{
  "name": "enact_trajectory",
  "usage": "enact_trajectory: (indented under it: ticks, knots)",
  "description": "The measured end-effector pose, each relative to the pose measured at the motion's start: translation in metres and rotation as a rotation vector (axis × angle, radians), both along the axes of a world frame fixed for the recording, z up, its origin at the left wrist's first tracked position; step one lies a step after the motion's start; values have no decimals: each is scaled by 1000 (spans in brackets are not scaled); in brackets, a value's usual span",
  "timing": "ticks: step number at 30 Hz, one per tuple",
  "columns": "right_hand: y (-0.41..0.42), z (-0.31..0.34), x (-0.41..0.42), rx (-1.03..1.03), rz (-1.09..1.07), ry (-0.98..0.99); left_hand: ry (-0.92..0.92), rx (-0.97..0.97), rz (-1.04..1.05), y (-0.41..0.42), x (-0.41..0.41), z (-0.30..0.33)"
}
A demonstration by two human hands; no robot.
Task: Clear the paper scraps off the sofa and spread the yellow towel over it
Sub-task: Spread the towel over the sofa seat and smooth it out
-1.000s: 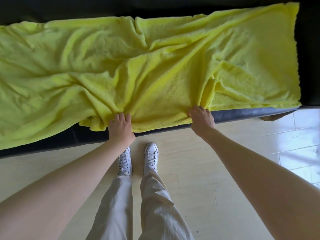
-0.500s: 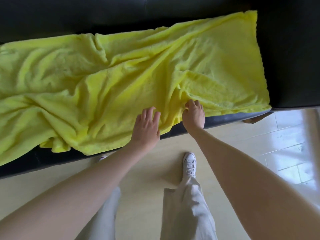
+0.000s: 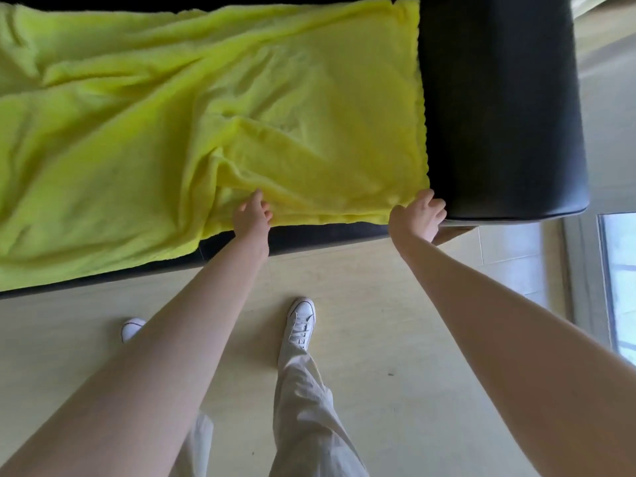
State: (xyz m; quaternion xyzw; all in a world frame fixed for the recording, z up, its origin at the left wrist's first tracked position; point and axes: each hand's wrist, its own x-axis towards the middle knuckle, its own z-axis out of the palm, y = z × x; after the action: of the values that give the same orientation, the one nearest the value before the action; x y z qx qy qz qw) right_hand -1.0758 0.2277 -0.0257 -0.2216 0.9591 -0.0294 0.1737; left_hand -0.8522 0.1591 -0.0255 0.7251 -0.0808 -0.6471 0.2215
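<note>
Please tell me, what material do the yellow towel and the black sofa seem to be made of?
The yellow towel looks like soft terry or fleece cloth with a matte finish: its surface is fuzzy and it lies in loose folds. The black sofa seems to be leather or imitation leather: it is smooth, and a faint sheen shows along its rounded front edge. Which of the two cannot be told.

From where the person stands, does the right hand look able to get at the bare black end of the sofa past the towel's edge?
Probably yes. The right hand pinches the yellow towel at its near corner, right beside the uncovered sofa section, and nothing lies between.
</note>
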Motion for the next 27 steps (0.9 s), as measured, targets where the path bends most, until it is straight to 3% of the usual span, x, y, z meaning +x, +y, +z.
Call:
enact_trajectory:
  ticks: [3,7,9,13,16,21,27]
  knots:
    - [9,-4,-34,91,-113,-87,-47,-16,-11,-6,-4,-3]
    - [9,-9,-58,111,-70,-208,-16,-6,86,-12,-4,-2]
    - [5,-9,-60,107,-37,-155,-37,-37,101,-14,-5,-2]
    - [0,-7,-54,104,206,129,-37,-31,214,-18,-8,-1]
    - [-3,-12,-55,139,277,76,-31,-27,253,-19,-13,-2]
    - [-6,-18,-57,151,156,-51,-48,-51,298,-19,-16,-5]
    - [-12,-3,-54,196,393,88,-72,-46,280,-16,-10,-7]
